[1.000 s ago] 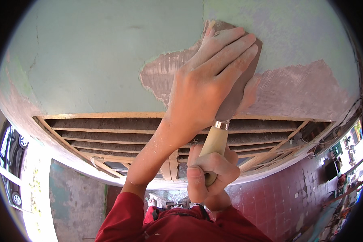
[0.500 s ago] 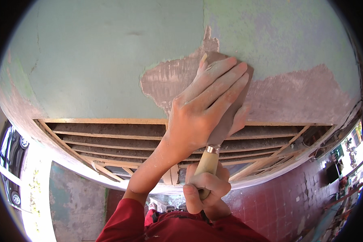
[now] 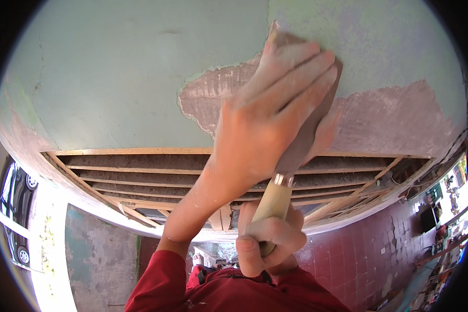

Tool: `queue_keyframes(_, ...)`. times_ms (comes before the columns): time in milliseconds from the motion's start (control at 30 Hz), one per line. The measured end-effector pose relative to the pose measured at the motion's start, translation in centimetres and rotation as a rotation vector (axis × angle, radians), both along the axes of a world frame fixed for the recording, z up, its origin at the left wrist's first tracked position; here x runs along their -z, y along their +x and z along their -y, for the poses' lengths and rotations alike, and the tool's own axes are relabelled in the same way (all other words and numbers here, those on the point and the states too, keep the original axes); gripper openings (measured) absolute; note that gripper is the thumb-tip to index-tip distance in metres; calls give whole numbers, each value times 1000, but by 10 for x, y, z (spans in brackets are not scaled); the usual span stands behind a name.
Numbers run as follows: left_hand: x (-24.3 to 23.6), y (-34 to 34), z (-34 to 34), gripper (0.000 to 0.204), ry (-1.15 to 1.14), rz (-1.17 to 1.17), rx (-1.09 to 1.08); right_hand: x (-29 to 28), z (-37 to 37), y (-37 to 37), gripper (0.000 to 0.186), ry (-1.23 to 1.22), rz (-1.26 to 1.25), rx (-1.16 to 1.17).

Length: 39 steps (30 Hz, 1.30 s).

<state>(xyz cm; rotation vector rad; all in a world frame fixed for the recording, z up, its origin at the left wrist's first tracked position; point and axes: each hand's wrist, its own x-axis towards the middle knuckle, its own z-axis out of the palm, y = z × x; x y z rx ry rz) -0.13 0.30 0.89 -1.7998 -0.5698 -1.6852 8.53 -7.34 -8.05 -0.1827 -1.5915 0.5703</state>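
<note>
A scraper with a wide grey blade [image 3: 304,143] and a pale wooden handle [image 3: 273,202] lies slanted against the green-painted wall [image 3: 125,93]. My right hand [image 3: 275,239] is wrapped round the handle's lower end. Over the front of the blade my left hand [image 3: 265,117] presses with long, straight fingers, its thumb showing past the blade's right edge. Pale dust coats these fingers, which are a little blurred. The blade's top reaches the upper tip of a bare, brownish patch [image 3: 213,96] with ragged paint edges; my left hand hides part of that patch.
Below the wall surface runs an opening with wooden slats [image 3: 140,170]. A second bare patch [image 3: 395,112] spreads at the right. Farther down are a red tiled floor [image 3: 343,260] and a worn grey-green panel [image 3: 99,255]. A dark car [image 3: 16,208] stands outside at the left.
Both hands and the scraper have moved up the wall and slightly right. The blade's top now covers more of the narrow upper part of the bare patch.
</note>
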Motion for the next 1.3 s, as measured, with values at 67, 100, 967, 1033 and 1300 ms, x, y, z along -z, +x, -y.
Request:
queue_keyframes(67, 17, -3, 6, 37, -53, -34, -5, 16, 4, 1, 14, -3, 10, -2)
queue_keyframes(100, 15, -3, 4, 39, -28, -41, -7, 20, 5, 1, 14, 1, 17, 0)
queue_keyframes(967, 169, 13, 21, 42, -441, -206, 24, 149, 37, 56, 103, -794, -145, -377)
queue_keyframes(1033, 177, 14, 23, 44, -498, -241, 17, 154, 38, 63, 101, -771, -114, -309)
queue_keyframes(1300, 192, 19, 25, 40, -416, -8, -4, 169, 37, 97, 63, -616, -79, 70)
